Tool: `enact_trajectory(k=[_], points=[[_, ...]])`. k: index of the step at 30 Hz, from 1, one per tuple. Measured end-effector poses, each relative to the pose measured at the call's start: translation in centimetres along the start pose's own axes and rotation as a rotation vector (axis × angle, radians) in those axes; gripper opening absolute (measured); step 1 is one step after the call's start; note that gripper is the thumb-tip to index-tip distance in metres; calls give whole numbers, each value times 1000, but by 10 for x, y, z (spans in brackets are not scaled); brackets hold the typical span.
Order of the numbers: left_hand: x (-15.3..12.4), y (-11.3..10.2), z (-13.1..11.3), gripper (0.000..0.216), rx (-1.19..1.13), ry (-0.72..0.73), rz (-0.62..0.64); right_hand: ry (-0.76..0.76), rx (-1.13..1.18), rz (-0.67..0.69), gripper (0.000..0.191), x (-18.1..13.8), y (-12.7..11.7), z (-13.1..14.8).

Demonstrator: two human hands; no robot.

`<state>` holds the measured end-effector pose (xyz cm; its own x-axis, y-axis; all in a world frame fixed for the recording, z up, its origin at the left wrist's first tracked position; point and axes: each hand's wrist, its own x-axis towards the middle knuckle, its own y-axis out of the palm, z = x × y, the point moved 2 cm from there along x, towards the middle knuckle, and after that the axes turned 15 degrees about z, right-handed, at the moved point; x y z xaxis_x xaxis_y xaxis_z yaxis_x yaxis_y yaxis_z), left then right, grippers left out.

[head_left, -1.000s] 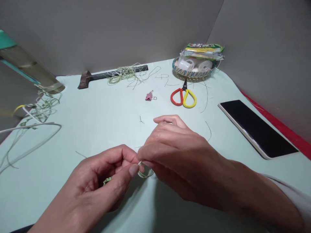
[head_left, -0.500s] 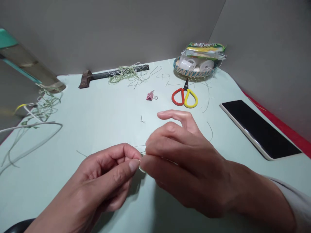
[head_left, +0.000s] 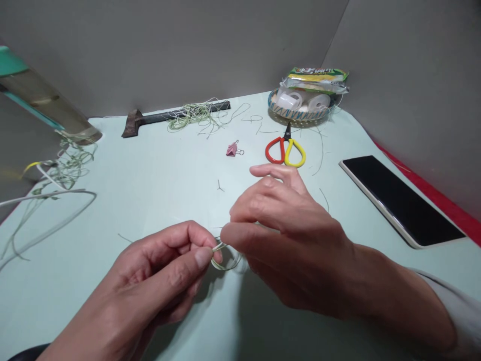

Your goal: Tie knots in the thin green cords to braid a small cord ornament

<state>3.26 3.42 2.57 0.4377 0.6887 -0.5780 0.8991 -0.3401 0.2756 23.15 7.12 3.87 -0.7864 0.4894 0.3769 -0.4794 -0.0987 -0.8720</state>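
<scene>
Thin pale green cord (head_left: 226, 268) forms a small loop between my two hands at the lower middle of the head view. My left hand (head_left: 161, 273) pinches one side of the loop between thumb and forefinger. Close by on the right, my right hand (head_left: 293, 235) has its thumb and forefinger closed on the cord's strands, with the other fingers curled above. Its fingertips partly hide where the strands run. A short cord snippet (head_left: 220, 186) lies beyond the hands.
Red-and-yellow-handled scissors (head_left: 285, 152), a pink binder clip (head_left: 233, 149) and a phone (head_left: 402, 200) lie around the hands. Farther back are a hammer-like tool (head_left: 154, 118) under tangled cord (head_left: 193, 114) and a basket (head_left: 298, 114) holding packets. A bottle (head_left: 45, 100) stands left, near more cord (head_left: 71, 165).
My right hand has shifted slightly up and right, away from the left fingertips. More of the cord loop now shows between them. My left hand stays almost still.
</scene>
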Motion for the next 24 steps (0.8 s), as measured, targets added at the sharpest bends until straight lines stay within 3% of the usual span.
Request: enact_trajectory(k=[7, 24], points=[[-2, -4, 3, 30, 78, -25, -7, -3, 34, 34, 22, 0, 1, -1], [3, -6, 6, 38, 215, -10, -33, 29, 45, -7, 21, 2, 7, 6]])
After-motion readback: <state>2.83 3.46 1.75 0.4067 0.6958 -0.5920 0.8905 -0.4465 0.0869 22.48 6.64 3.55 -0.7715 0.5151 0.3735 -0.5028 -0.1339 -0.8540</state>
